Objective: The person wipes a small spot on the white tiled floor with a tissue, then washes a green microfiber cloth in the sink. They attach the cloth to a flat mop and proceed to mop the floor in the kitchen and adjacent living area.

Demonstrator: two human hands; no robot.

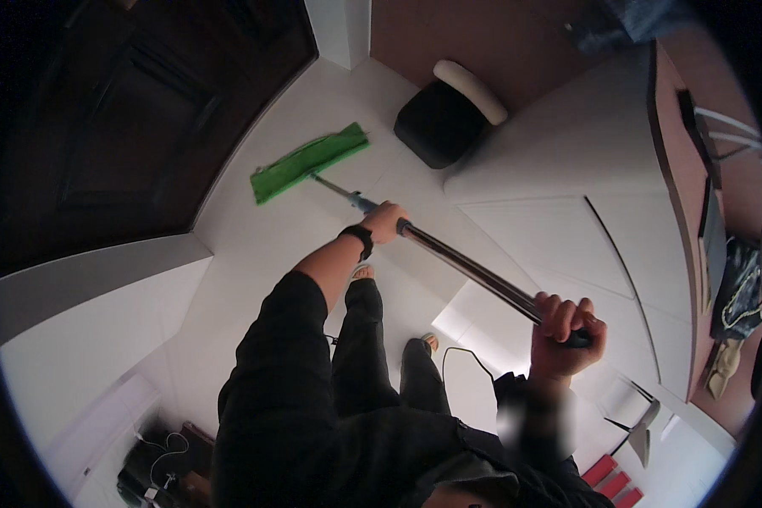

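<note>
A flat mop with a green cloth head [310,164] lies on the pale floor, and its metal pole [470,263] slants down to the right. My left hand [384,222], below a black wristband, is closed around the lower part of the pole near its grey-blue joint. Higher up, my right hand [568,327] grips the dark end of the pole, thumb near the tip.
A dark panelled door [140,120] stands at the upper left. Ahead is a black stool or bin [441,124] beside a white cabinet [559,241] with things on top. My feet are below my left hand; a thin cable loops near my right leg.
</note>
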